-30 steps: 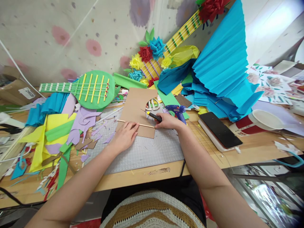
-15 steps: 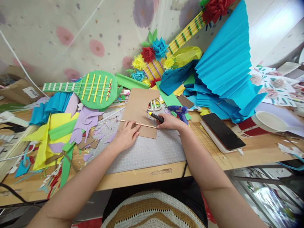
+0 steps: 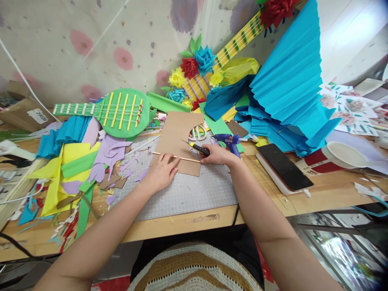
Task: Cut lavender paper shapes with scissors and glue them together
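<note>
A brown cardboard sheet (image 3: 176,131) with a curved cut in its right edge lies on the grey cutting mat (image 3: 194,198). Across its lower part runs a thin wooden stick (image 3: 190,159). My left hand (image 3: 162,171) rests on the cardboard with fingers stretched out, the fingertips pressing on the stick. In my right hand (image 3: 216,155) is a yellow and black craft knife (image 3: 198,148), its blade pointing left over the cardboard. The fingertips of that hand are at the stick's right end. Scissor handles (image 3: 198,132) show beside the curved cut.
A blue glue gun (image 3: 228,141) stands just beyond my right hand. Further right are a phone (image 3: 285,166) and a paper cup (image 3: 330,157). Paper scraps (image 3: 75,161) and a green paper instrument (image 3: 125,113) lie left. Blue crepe paper (image 3: 291,76) rises at the back right.
The view has shifted very slightly. Both hands, the stick and the knife keep their places on the cardboard.
</note>
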Demonstrator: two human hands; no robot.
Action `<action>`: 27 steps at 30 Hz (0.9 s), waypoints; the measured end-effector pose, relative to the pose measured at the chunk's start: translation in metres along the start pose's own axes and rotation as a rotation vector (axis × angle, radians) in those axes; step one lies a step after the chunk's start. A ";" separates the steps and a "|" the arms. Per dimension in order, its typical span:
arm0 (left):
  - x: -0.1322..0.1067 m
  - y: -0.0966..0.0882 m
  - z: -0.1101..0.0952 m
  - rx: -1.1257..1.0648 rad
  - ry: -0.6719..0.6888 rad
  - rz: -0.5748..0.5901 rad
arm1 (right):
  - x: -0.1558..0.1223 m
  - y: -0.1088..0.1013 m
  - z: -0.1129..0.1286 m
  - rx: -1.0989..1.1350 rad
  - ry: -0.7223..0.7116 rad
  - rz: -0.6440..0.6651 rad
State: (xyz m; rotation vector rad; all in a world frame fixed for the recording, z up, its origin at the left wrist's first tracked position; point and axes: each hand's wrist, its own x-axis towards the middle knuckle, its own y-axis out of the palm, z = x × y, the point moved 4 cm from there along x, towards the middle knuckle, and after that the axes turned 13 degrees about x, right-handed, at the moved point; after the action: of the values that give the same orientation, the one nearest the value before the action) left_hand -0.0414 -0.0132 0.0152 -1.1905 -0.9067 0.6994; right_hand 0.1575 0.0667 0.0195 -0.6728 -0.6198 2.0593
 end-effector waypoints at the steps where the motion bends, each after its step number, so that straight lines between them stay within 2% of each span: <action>1: 0.000 0.000 -0.001 0.004 0.000 0.008 | 0.000 0.000 0.000 -0.006 0.002 0.000; 6: 0.000 0.000 -0.003 0.020 0.008 0.006 | -0.006 -0.004 0.006 0.128 0.075 -0.016; 8: -0.001 0.001 -0.003 0.024 0.013 -0.007 | -0.006 -0.007 0.016 0.144 0.042 -0.078; 10: -0.001 0.002 -0.003 0.021 0.015 -0.021 | -0.001 -0.008 0.031 0.072 -0.051 -0.099; 13: -0.002 0.004 -0.003 0.018 0.010 -0.035 | 0.014 0.000 0.054 -0.093 -0.137 0.009; 18: -0.003 0.009 -0.002 0.042 -0.008 -0.046 | 0.041 0.014 0.082 -0.246 -0.238 0.202; 22: -0.003 0.009 -0.004 0.049 0.000 -0.041 | 0.053 0.020 0.099 -0.440 -0.331 0.261; 27: -0.002 0.009 -0.004 0.051 0.009 -0.034 | 0.053 0.027 0.112 -0.565 -0.350 0.284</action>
State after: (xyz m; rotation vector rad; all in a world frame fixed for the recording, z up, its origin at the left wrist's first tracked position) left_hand -0.0386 -0.0148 0.0059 -1.1302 -0.8949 0.6848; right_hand 0.0424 0.0779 0.0720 -0.7498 -1.4107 2.2988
